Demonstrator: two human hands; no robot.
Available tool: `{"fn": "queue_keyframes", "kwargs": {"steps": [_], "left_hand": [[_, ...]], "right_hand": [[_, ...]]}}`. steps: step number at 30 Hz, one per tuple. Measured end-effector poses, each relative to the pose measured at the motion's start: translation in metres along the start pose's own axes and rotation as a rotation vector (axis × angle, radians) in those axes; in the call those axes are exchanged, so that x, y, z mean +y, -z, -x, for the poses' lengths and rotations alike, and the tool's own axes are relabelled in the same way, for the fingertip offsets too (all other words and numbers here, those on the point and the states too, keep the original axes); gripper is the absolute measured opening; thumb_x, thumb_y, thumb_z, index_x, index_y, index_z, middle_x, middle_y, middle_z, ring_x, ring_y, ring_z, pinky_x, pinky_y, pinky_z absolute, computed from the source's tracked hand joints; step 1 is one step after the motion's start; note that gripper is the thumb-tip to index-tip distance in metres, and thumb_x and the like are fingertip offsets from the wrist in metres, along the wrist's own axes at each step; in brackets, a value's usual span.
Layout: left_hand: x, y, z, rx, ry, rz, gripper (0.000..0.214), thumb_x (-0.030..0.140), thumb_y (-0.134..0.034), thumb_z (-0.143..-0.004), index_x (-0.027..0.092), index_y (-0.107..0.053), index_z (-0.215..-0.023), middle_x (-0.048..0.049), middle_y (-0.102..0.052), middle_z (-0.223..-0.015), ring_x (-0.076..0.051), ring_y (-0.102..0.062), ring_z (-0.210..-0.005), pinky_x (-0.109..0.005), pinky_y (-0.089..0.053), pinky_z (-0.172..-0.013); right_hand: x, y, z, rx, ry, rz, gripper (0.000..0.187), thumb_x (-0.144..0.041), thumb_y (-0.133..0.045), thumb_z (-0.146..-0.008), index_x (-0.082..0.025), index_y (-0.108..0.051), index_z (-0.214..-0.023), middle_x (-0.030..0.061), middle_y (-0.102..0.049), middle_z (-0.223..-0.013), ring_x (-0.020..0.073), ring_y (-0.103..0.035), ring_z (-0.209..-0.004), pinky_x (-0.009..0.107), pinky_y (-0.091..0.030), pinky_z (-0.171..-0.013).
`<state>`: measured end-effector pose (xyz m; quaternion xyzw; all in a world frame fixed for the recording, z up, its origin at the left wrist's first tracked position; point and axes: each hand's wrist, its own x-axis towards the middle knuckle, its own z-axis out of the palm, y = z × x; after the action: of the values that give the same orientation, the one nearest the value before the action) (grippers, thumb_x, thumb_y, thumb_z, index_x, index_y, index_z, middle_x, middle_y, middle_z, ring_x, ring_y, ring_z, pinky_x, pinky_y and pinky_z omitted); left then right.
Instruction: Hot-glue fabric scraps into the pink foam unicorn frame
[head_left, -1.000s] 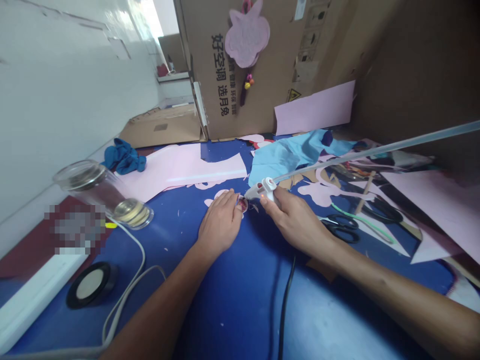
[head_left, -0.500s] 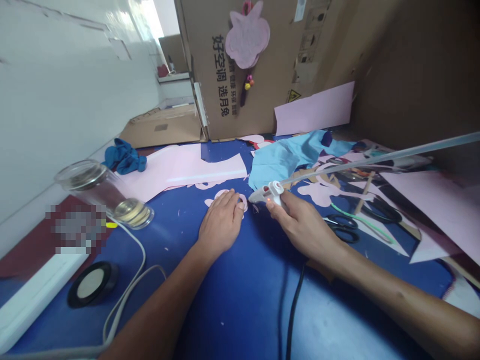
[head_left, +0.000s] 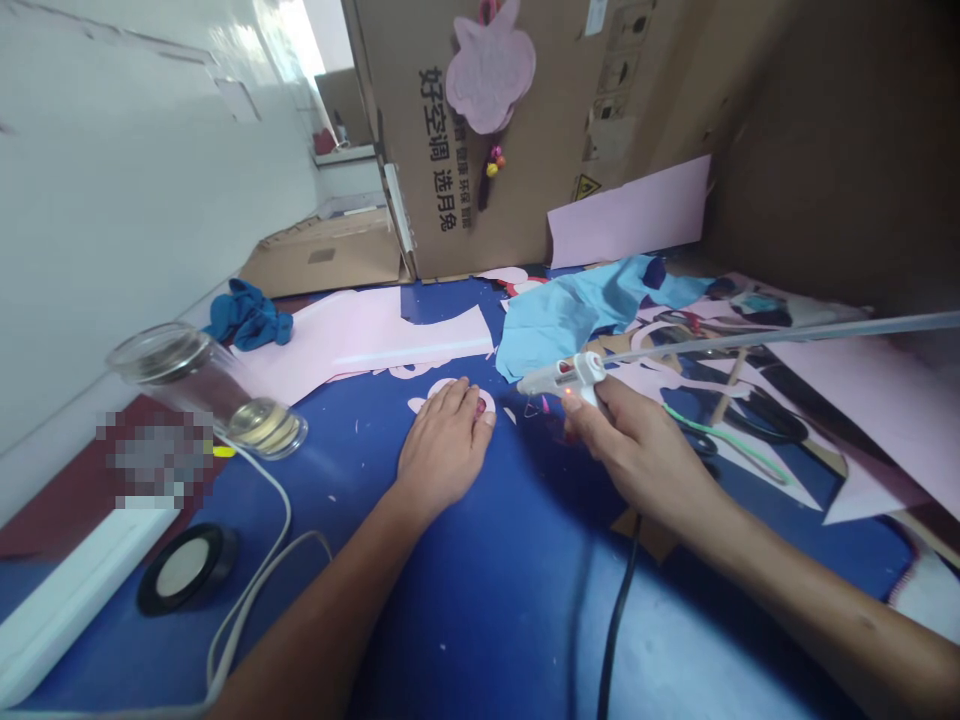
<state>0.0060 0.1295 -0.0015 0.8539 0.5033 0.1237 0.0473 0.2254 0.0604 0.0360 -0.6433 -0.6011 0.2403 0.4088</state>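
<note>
My left hand (head_left: 444, 450) lies flat on the blue tabletop with its fingers stretched forward. Under its fingers is a small pink cutout (head_left: 414, 405), mostly covered; a dark reddish spot shows beside the thumb. My right hand (head_left: 634, 430) is wrapped round the handle of a white hot glue gun (head_left: 574, 374), whose nozzle points left toward the cutout without touching it. A long clear glue stick (head_left: 787, 335) runs out of the gun's back to the right. From below the handle hangs a black cord (head_left: 615, 620).
Light blue cloth (head_left: 562, 315) and pink sheets (head_left: 360, 335) lie behind the hands. Scissors (head_left: 776, 418) and a green strip (head_left: 731, 442) lie at right among scraps. On the left stand a glass cup (head_left: 225, 390), a black tape roll (head_left: 180, 568) and white cables (head_left: 259, 585). A cardboard box (head_left: 555, 150) stands behind.
My right hand has drawn the glue gun to the right, away from the cutout. My left hand stays over the cutout, its thumb shifted slightly right.
</note>
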Motion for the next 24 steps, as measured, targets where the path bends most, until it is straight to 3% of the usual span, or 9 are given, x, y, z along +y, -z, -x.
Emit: {"fn": "queue_keyframes", "kwargs": {"steps": [17, 24], "left_hand": [[-0.0025, -0.0019, 0.0014, 0.02, -0.061, -0.046, 0.052, 0.046, -0.039, -0.114, 0.019, -0.058, -0.154, -0.0155, -0.048, -0.168, -0.033, -0.043, -0.157, -0.055, -0.036, -0.129], [-0.0013, -0.0027, 0.0026, 0.005, -0.066, -0.09, 0.056, 0.049, -0.037, -0.114, 0.018, -0.056, -0.156, -0.0138, -0.039, -0.174, -0.033, -0.039, -0.16, -0.053, -0.032, -0.132]], "right_hand": [[0.0031, 0.0016, -0.0017, -0.002, 0.004, -0.005, 0.045, -0.061, -0.048, -0.104, -0.023, -0.06, -0.084, 0.0013, -0.061, -0.07, 0.0212, -0.055, -0.065, 0.034, -0.038, -0.063], [0.0037, 0.001, -0.0016, 0.01, 0.007, 0.001, 0.045, -0.062, -0.049, -0.103, -0.023, -0.06, -0.083, 0.0012, -0.061, -0.068, 0.0213, -0.055, -0.064, 0.034, -0.039, -0.063]]}}
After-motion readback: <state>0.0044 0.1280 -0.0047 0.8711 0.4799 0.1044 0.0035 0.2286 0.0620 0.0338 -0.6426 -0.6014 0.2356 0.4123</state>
